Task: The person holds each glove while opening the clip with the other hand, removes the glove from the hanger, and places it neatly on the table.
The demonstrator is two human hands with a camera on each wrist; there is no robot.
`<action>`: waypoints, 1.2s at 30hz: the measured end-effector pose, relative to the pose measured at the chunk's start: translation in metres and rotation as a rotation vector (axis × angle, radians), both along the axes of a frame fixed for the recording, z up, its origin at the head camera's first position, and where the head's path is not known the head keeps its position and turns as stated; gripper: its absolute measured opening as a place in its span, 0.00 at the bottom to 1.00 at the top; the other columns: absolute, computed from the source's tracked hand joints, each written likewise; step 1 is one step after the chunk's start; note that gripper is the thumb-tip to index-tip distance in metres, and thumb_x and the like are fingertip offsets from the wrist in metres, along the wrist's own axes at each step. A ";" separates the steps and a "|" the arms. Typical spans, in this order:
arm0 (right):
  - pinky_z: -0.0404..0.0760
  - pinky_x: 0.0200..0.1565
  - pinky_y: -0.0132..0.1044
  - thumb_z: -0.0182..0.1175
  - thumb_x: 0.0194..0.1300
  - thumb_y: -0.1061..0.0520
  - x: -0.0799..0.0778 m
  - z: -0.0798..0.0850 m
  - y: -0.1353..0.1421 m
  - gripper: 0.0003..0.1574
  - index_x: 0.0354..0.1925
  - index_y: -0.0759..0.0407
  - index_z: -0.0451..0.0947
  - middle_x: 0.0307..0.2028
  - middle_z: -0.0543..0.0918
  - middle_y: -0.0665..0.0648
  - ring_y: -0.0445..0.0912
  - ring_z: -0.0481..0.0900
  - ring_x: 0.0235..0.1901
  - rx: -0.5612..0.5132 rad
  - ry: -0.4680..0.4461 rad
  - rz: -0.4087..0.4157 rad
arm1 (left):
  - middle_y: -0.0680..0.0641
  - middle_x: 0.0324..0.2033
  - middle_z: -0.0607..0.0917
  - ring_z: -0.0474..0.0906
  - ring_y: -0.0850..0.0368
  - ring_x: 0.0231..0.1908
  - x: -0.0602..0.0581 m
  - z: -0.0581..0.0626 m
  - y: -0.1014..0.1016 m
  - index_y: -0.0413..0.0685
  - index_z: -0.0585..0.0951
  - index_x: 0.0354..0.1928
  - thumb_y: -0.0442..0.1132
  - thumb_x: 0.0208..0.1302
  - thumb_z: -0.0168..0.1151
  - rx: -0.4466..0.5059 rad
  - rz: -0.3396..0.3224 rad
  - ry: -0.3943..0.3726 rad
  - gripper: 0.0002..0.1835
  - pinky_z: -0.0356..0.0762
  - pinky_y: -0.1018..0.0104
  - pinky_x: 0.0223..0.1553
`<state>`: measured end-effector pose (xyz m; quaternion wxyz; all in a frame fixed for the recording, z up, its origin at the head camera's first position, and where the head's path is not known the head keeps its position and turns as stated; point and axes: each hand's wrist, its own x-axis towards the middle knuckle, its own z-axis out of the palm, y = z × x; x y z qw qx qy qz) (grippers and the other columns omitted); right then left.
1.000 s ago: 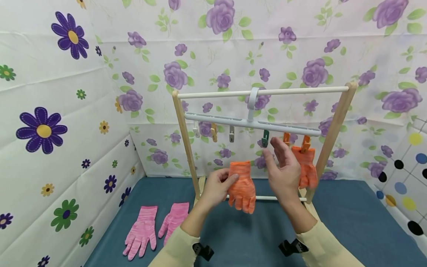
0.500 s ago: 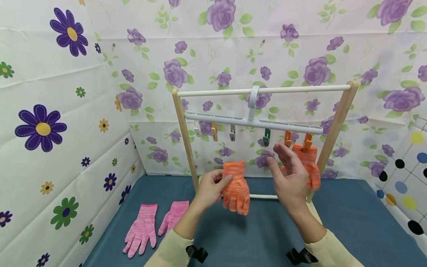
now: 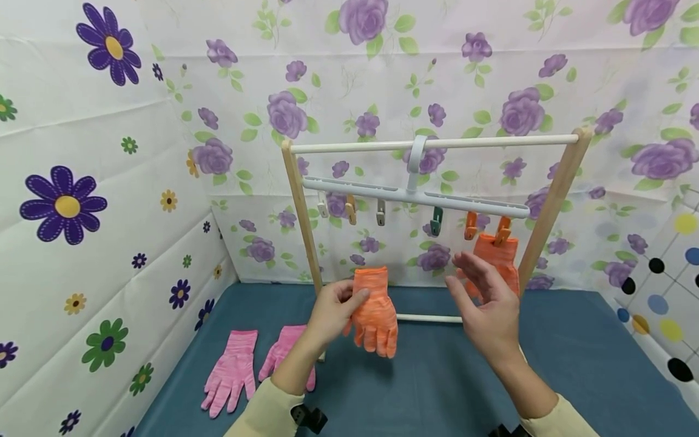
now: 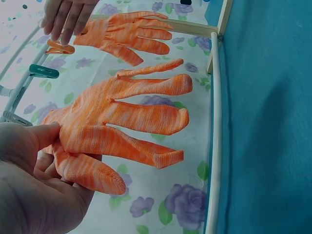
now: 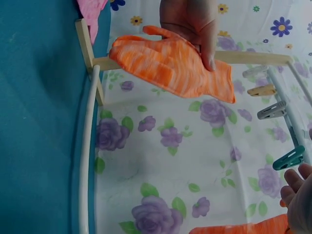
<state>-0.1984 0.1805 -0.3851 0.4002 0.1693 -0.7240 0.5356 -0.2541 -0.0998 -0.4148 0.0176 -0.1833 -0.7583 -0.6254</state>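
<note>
My left hand pinches an orange knit glove near its cuff, thumb in front, and the glove's fingers hang down. In the left wrist view the held glove spreads out beyond the thumb. My right hand is raised with its fingers apart and holds nothing. Behind that hand, a second orange glove hangs by its cuff from an orange clip and is partly covered. To the left of that clip, another orange clip and a green clip hang with nothing in them.
A grey clip hanger hooks over the white top rod of a wooden-sided rack. White, yellow and grey clips hang on its left half. Two pink gloves lie on the blue tabletop at the left, one partly behind my left arm.
My left hand has moved left with the orange glove, away from the clips. My right hand has drawn down and to the right, away from the green clip.
</note>
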 end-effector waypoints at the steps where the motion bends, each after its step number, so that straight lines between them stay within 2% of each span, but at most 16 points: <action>1: 0.77 0.62 0.29 0.71 0.67 0.71 0.002 -0.001 0.001 0.35 0.69 0.55 0.80 0.60 0.86 0.58 0.42 0.84 0.58 0.011 -0.002 -0.004 | 0.45 0.34 0.91 0.84 0.55 0.29 0.000 -0.001 -0.001 0.41 0.88 0.53 0.44 0.78 0.66 -0.006 0.002 -0.003 0.14 0.82 0.64 0.31; 5: 0.77 0.62 0.28 0.71 0.66 0.71 0.007 -0.007 0.007 0.36 0.69 0.53 0.79 0.60 0.86 0.59 0.42 0.83 0.61 0.048 -0.016 -0.011 | 0.45 0.35 0.91 0.85 0.55 0.34 0.002 -0.004 -0.007 0.40 0.88 0.54 0.44 0.77 0.66 -0.040 0.018 -0.011 0.15 0.82 0.64 0.35; 8: 0.77 0.61 0.28 0.72 0.66 0.71 0.010 -0.012 0.012 0.37 0.70 0.53 0.79 0.60 0.86 0.59 0.41 0.83 0.61 0.067 -0.030 -0.008 | 0.45 0.34 0.90 0.84 0.55 0.33 0.003 -0.007 -0.010 0.40 0.88 0.54 0.45 0.77 0.66 -0.052 0.031 -0.041 0.15 0.82 0.65 0.34; 17: 0.77 0.59 0.25 0.73 0.65 0.70 0.017 -0.024 0.024 0.36 0.70 0.60 0.78 0.61 0.86 0.58 0.38 0.83 0.60 0.117 -0.091 0.013 | 0.46 0.26 0.86 0.82 0.57 0.25 0.008 -0.016 -0.021 0.39 0.88 0.51 0.43 0.78 0.65 -0.047 0.024 -0.121 0.14 0.79 0.66 0.28; 24: 0.77 0.59 0.25 0.73 0.67 0.67 0.024 -0.036 0.033 0.36 0.70 0.51 0.78 0.61 0.86 0.56 0.38 0.83 0.60 0.161 -0.149 0.007 | 0.44 0.31 0.90 0.86 0.56 0.29 0.009 -0.025 -0.029 0.37 0.87 0.55 0.42 0.79 0.64 -0.050 0.009 -0.165 0.15 0.83 0.66 0.32; 31: 0.77 0.57 0.22 0.74 0.67 0.66 0.030 -0.049 0.042 0.35 0.70 0.56 0.78 0.60 0.86 0.55 0.35 0.83 0.59 0.236 -0.186 -0.020 | 0.44 0.29 0.89 0.84 0.58 0.26 0.010 -0.037 -0.034 0.36 0.86 0.56 0.43 0.80 0.63 -0.079 -0.012 -0.233 0.16 0.82 0.67 0.30; 36: 0.76 0.55 0.20 0.75 0.65 0.66 0.032 -0.058 0.048 0.37 0.70 0.51 0.78 0.59 0.87 0.56 0.37 0.84 0.57 0.272 -0.196 -0.017 | 0.44 0.34 0.90 0.85 0.59 0.30 0.010 -0.047 -0.035 0.35 0.85 0.59 0.42 0.80 0.63 -0.099 -0.014 -0.273 0.18 0.83 0.65 0.32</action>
